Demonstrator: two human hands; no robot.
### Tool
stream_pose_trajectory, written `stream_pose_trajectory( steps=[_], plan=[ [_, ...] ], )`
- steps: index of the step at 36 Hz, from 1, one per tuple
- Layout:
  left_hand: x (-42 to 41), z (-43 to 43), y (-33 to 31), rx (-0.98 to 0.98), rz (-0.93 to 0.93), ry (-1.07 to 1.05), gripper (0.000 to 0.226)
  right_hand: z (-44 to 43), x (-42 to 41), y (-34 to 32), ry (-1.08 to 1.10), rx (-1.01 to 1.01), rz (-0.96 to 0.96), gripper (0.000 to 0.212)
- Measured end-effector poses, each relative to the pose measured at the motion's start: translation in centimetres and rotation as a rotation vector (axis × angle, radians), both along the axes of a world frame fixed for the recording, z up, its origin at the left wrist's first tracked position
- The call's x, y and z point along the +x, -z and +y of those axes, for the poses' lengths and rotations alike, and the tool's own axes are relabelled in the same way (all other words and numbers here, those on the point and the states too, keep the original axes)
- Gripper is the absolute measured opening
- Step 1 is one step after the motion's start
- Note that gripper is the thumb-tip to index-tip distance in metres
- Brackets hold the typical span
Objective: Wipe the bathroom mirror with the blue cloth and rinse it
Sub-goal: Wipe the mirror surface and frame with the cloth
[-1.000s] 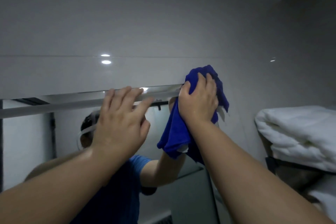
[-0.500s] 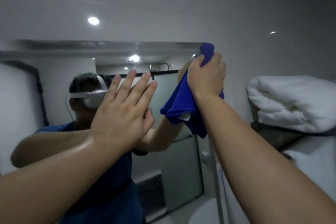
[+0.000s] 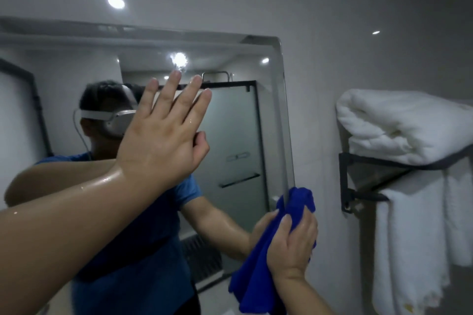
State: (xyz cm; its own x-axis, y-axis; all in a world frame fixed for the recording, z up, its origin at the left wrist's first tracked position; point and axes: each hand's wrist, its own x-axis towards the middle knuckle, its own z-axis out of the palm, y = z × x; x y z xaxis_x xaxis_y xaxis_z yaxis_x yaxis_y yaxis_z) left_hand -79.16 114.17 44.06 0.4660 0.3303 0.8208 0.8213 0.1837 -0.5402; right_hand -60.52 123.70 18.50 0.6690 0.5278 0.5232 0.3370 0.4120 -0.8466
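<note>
At the right edge of the bathroom mirror [image 3: 268,110], low down, the right hand [image 3: 291,245] grips the blue cloth [image 3: 258,263], fingers curled round a bunched part of it. The bunch pokes out above the knuckles and lies against the mirror's rim. The rest hangs below the wrist, and its lowest fold runs off the bottom of the view. How much of the cloth lies on the glass and how much on the wall beside it is hard to tell, since the hand covers that part and the cloth's own reflection merges with it.

The left hand [image 3: 163,140] is raised before the middle of the mirror, open, its fingers straight and slightly spread, palm toward the glass. Whether the palm or fingertips touch the glass cannot be told from this angle. Its forearm glistens with wet drops and crosses the lower left, covering much of the reflection.

What shows of the reflected person is a blue shirt and a pale headset, partly behind the left hand. A frosted shower door [image 3: 230,135] with a dark frame is reflected too. The mirror's left side and bottom are cut off.

Right of the mirror, apart from it, a dark wall rack [image 3: 378,169] carries a folded white towel [image 3: 404,125], clipped by the right edge. A second white towel [image 3: 409,250] hangs beneath, its lower end blurred.
</note>
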Motion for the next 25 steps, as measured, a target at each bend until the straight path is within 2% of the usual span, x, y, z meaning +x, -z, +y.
stream_pose_trajectory(
  steps=[3,6,11,15,20,25],
  plan=[
    [0.0,0.0,-0.1,-0.008,0.006,-0.001,0.075,-0.3,0.0,-1.4,0.015,-0.098,0.007,0.059],
    [0.0,0.1,0.0,-0.014,0.003,-0.003,0.075,-0.4,0.0,-6.0,0.036,-0.061,-0.084,0.066],
    [-0.1,0.1,0.0,-0.033,0.002,-0.007,0.075,0.2,0.7,-20.3,0.029,0.067,-0.311,0.074],
    [-0.3,0.2,0.0,-0.044,-0.004,-0.007,0.075,0.9,0.6,-30.7,0.067,0.162,-0.381,0.074],
    [0.6,-0.3,1.2,-0.086,-0.083,0.044,0.068,1.4,0.5,-30.5,0.064,0.229,-0.343,0.072],
    [1.3,0.4,8.2,-0.236,0.089,0.088,0.072,1.8,0.8,-26.0,0.082,0.236,-0.286,0.071]
  ],
)
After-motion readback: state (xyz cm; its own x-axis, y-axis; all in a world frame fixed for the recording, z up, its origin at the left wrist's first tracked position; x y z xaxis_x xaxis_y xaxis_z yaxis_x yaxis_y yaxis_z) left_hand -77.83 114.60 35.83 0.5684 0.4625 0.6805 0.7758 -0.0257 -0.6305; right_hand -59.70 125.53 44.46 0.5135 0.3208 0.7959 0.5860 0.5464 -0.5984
